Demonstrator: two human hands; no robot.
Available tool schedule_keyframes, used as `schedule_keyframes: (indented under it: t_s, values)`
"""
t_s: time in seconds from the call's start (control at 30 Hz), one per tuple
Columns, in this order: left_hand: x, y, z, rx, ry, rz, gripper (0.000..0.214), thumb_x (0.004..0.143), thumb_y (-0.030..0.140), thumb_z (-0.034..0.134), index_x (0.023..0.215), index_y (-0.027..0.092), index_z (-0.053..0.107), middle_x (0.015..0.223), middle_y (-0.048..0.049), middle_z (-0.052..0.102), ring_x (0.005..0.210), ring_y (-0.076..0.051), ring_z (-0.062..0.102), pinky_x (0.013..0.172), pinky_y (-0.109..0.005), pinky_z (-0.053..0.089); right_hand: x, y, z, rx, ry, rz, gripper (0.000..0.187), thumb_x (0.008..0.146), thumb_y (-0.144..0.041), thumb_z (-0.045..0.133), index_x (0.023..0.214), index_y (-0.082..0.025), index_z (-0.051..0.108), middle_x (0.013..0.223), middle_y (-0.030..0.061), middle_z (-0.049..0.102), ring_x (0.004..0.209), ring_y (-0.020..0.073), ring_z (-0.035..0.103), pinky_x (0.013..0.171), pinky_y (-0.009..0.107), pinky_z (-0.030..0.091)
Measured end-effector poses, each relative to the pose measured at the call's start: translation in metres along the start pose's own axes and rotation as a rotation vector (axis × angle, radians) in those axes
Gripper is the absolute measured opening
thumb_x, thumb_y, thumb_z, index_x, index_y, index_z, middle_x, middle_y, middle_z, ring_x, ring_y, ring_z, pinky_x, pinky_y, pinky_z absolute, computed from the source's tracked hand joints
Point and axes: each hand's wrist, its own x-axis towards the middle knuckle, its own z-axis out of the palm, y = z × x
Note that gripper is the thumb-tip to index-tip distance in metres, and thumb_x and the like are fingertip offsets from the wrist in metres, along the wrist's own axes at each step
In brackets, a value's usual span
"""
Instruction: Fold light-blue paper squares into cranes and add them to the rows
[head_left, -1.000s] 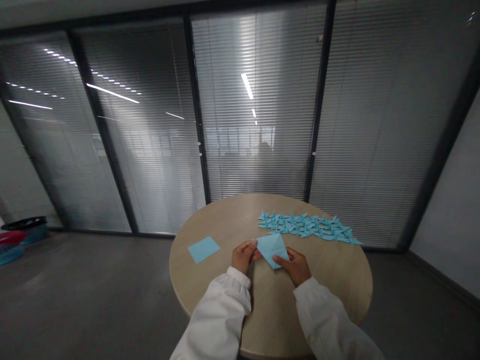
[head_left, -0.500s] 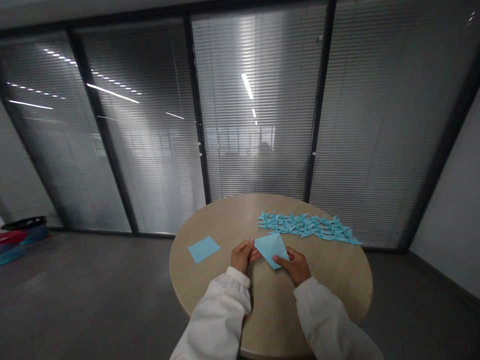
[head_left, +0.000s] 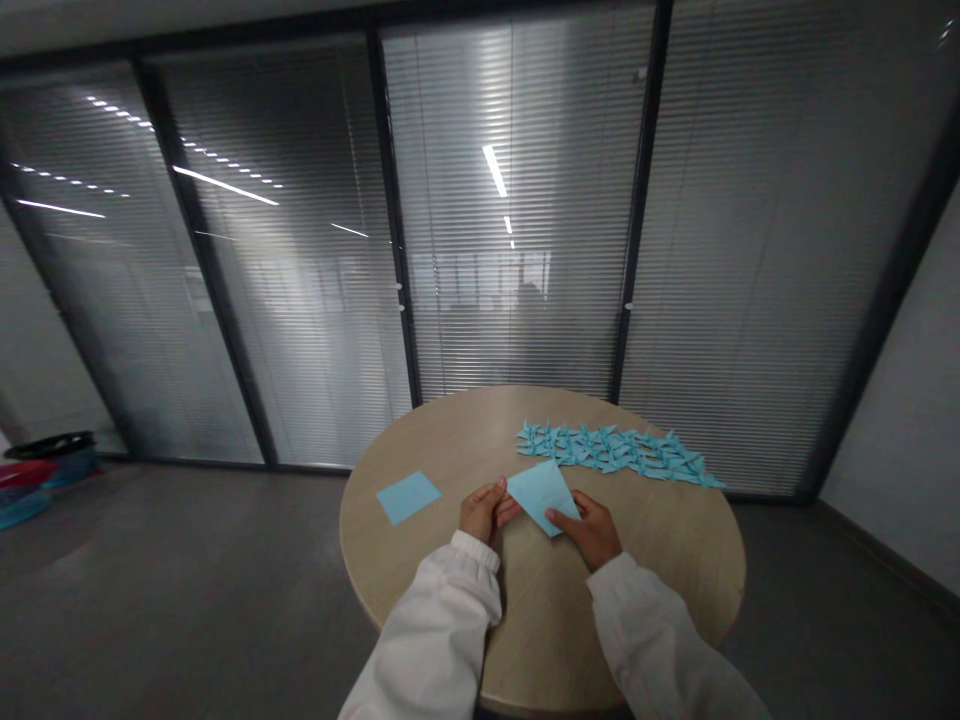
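Between my two hands is a light blue sheet of origami paper [head_left: 543, 494], held tilted above the table with faint creases on it. My left hand [head_left: 484, 508] pinches its left corner between thumb and fingers. On the opposite side, my right hand [head_left: 589, 528] grips the lower right edge, thumb on top and the other fingers partly hidden behind the paper. A flat stack or sheet of blue paper [head_left: 409, 497] lies to the left of my left hand. Beyond my right hand, many folded blue paper cranes [head_left: 615, 450] lie in packed rows.
The round wooden table [head_left: 555, 640] stands in front of a glass partition [head_left: 517, 200] with blinds and dark frames. On the floor at the far left are a black-rimmed bin [head_left: 56, 455] and a red and blue container [head_left: 24, 492].
The held paper's upper part has shifted slightly upward and looks flatter, its creases less marked. My left hand has moved slightly left; my right hand has hardly moved.
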Motion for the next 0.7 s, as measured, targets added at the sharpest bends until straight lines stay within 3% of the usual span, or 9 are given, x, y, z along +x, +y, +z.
schedule_keyframes:
  t_s: [0.17, 0.43, 0.7]
  values:
    - [-0.0014, 0.0008, 0.0020, 0.020, -0.023, 0.004, 0.019, 0.061, 0.027, 0.067, 0.064, 0.010, 0.058, 0.067, -0.0083, 0.067, 0.060, -0.016, 0.063, 0.057, -0.025, 0.053, 0.0017, 0.0014, -0.0026, -0.058, 0.013, -0.019, 0.037, 0.052, -0.039, 0.069, 0.078, -0.014, 0.061, 0.072, 0.0034, 0.066, 0.065, 0.0188, 0.059, 0.060, 0.027, 0.047]
    - [-0.0063, -0.0034, 0.0090, 0.195, -0.125, -0.115, 0.025, 0.053, 0.031, 0.072, 0.065, 0.011, 0.061, 0.070, -0.0065, 0.068, 0.064, -0.018, 0.063, 0.061, -0.027, 0.052, 0.0001, -0.0012, -0.0028, -0.064, 0.034, -0.021, 0.037, 0.052, -0.040, 0.069, 0.078, -0.014, 0.061, 0.074, 0.0040, 0.066, 0.067, 0.0194, 0.059, 0.061, 0.028, 0.047]
    - [-0.0090, -0.0020, 0.0084, 0.240, -0.145, 0.000, 0.029, 0.050, 0.035, 0.072, 0.059, 0.011, 0.059, 0.059, -0.0040, 0.065, 0.059, -0.017, 0.062, 0.061, -0.028, 0.051, 0.0001, -0.0014, -0.0007, 0.004, 0.003, -0.035, 0.038, 0.052, -0.040, 0.070, 0.079, -0.014, 0.061, 0.074, 0.0042, 0.066, 0.067, 0.0193, 0.060, 0.063, 0.028, 0.047]
